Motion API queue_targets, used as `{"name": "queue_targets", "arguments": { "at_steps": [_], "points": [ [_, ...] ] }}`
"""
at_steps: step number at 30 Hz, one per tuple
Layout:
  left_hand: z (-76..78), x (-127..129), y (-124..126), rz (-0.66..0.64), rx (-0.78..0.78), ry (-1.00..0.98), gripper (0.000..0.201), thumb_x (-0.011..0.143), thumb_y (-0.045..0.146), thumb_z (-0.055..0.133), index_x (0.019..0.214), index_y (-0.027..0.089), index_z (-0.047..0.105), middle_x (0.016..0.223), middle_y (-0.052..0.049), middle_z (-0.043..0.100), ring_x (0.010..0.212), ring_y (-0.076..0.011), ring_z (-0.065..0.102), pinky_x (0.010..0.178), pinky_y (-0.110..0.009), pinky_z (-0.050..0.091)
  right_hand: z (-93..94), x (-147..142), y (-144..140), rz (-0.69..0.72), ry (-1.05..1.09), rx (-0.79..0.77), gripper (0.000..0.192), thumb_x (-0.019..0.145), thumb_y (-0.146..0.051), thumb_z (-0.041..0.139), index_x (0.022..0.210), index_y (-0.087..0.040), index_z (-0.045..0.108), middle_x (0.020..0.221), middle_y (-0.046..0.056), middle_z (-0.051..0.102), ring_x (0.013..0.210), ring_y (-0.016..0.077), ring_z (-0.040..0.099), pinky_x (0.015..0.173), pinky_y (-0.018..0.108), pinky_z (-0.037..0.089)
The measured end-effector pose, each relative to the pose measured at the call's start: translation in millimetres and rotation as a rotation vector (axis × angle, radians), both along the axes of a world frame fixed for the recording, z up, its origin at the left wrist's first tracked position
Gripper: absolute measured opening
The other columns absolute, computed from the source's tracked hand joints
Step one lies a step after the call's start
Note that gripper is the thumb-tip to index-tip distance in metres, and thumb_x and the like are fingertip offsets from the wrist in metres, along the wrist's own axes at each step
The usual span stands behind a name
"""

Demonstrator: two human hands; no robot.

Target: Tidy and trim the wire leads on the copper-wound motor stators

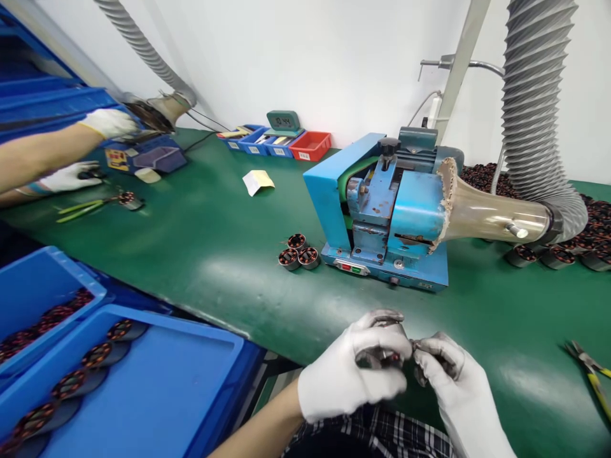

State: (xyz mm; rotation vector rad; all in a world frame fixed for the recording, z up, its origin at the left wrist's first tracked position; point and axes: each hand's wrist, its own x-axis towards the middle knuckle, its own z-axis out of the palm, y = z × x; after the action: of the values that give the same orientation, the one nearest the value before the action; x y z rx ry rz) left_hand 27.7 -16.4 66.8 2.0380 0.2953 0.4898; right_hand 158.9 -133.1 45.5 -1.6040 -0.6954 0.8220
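Observation:
In a stained white glove, my left hand [346, 372] is curled around a motor stator [389, 357]. Fingers cover most of that stator; some dark metal and a bit of red show between them. My right hand [458, 381], also gloved, is pinched closed right beside it, at the stator's right side. What those fingertips grip is too small and blurred to make out. Beyond my hands stands a blue belt machine [415, 203] with red and green buttons. Three wound stators [308, 257] sit together at its left foot.
Yellow-handled pliers [594, 378] lie at right. Many stators [558, 256] are heaped behind the duct nozzle [501, 210]. A blue tray [191, 356] with several stators is at lower left. A co-worker's gloved hands [112, 123] work near green-handled pliers [81, 208]. Small bins [311, 146] line the wall.

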Motion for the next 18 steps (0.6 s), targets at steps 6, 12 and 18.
{"name": "queue_targets", "arguments": {
  "at_steps": [6,12,18],
  "points": [
    [-1.7,-4.2,1.4,0.022,0.119,0.058,0.037,0.072,0.007,0.056,0.105,0.020,0.053,0.107,-0.010,0.053,0.105,-0.0229,0.051,0.090,-0.039,0.046,3.5,-2.2,6.6,0.023,0.123,-0.007,0.030,0.073,-0.045,0.063,0.064,-0.016,0.060,0.053,0.000,0.052,0.046,0.0119,0.047,0.044,0.023,0.042],
    [-8.4,-3.2,3.2,-0.079,-0.009,0.126,0.015,0.072,0.011,0.062,0.083,0.020,0.057,0.090,-0.002,0.053,0.086,-0.0160,0.055,0.078,-0.029,0.050,-10.1,-5.2,8.8,-0.027,-0.203,-0.083,0.021,0.076,-0.040,0.059,0.070,-0.020,0.065,0.071,0.006,0.062,0.067,0.0199,0.057,0.060,0.030,0.048],
    [-53.1,-3.9,-8.0,0.260,0.407,0.076,0.040,0.075,0.007,0.050,0.113,0.019,0.048,0.109,-0.010,0.051,0.105,-0.0228,0.050,0.088,-0.040,0.047,-24.9,-6.0,18.5,0.115,0.341,-0.137,0.032,0.077,-0.047,0.058,0.073,-0.015,0.058,0.053,-0.002,0.048,0.046,0.0115,0.044,0.045,0.024,0.038]
  ]
}}
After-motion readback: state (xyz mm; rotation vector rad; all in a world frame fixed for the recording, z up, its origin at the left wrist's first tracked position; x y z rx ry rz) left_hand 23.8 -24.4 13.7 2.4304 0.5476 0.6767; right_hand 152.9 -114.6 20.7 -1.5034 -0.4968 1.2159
